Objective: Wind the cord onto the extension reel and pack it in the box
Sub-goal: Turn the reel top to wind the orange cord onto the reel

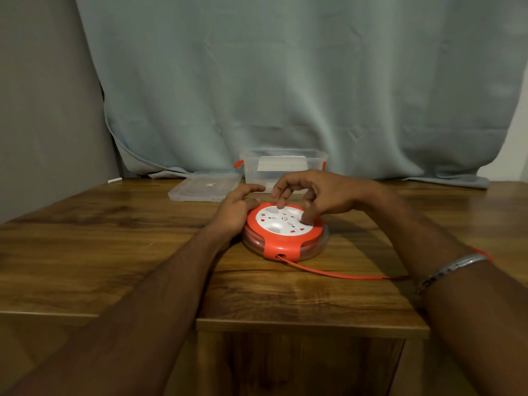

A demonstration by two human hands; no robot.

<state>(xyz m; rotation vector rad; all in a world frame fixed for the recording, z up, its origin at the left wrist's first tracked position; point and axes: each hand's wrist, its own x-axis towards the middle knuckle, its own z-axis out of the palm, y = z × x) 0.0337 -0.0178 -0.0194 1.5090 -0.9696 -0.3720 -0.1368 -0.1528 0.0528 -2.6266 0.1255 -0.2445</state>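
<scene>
- The extension reel (284,231) lies flat on the wooden table (114,252), near the middle, with its white socket face up inside an orange rim.
- The left hand (235,211) rests against the reel's left edge; its fingers are loosely curved along the orange rim, the index finger stretched forward past it. Whether it truly grips the rim cannot be told.
- The right hand (317,195) hovers over the white face with fingers bent downward, fingertips touching the top of the reel; the thumb side presses near the right part of the face.
- The orange cord (337,273) leaves a hole in the reel's near tab and runs right across the table, passing under the right forearm. Some cord is already wound inside the clear lower ring.
- A silver bracelet (448,270) sits on the right wrist.
- The clear plastic box (283,167) stands open behind the reel, by the curtain (285,81), with orange clips at its sides.
- Its clear lid (204,190) lies flat just left of the box.
</scene>
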